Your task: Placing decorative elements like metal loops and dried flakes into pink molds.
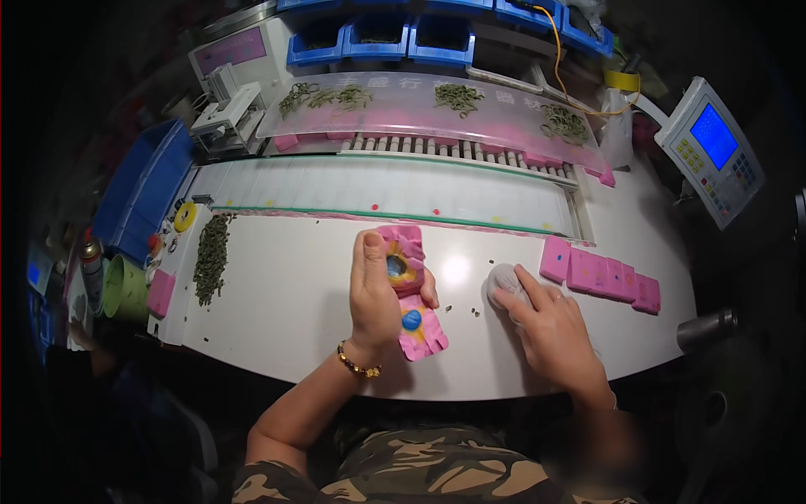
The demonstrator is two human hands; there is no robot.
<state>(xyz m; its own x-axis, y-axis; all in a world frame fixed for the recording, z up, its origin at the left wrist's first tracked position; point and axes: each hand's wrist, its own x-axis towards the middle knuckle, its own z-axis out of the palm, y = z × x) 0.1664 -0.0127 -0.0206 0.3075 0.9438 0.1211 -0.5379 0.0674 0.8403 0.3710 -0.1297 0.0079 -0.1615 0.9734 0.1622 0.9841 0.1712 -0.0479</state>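
Note:
My left hand [375, 290] grips a pink moulded piece [409, 290] with yellow and blue spots, holding it just above the white table [285, 311]; the thumb lies along its upper left edge. My right hand [546, 323] rests on the table to the right, its fingers laid over a small pale round object [504, 281]. A few small dark bits [466, 311] lie between the two hands. A row of several pink blocks [600, 273] sits just beyond the right hand.
A pile of green wire-like pieces [210, 256] lies at the table's left, near a yellow tape roll [185, 217]. A conveyor [386, 189] runs behind, with a pink-edged shelf [437, 105] of green pieces, blue bins [378, 38] above, a control panel [714, 147] at right.

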